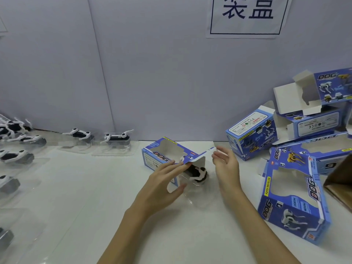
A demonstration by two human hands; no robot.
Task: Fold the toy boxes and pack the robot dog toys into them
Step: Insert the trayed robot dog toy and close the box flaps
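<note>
My blue toy box (162, 155) lies on its side, end flap (202, 156) raised, a black-and-white robot dog (198, 173) half inside.

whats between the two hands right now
In the head view, the open end of the blue box with its raised flap, and the robot dog toy poking out, between left hand and right hand.
</note>
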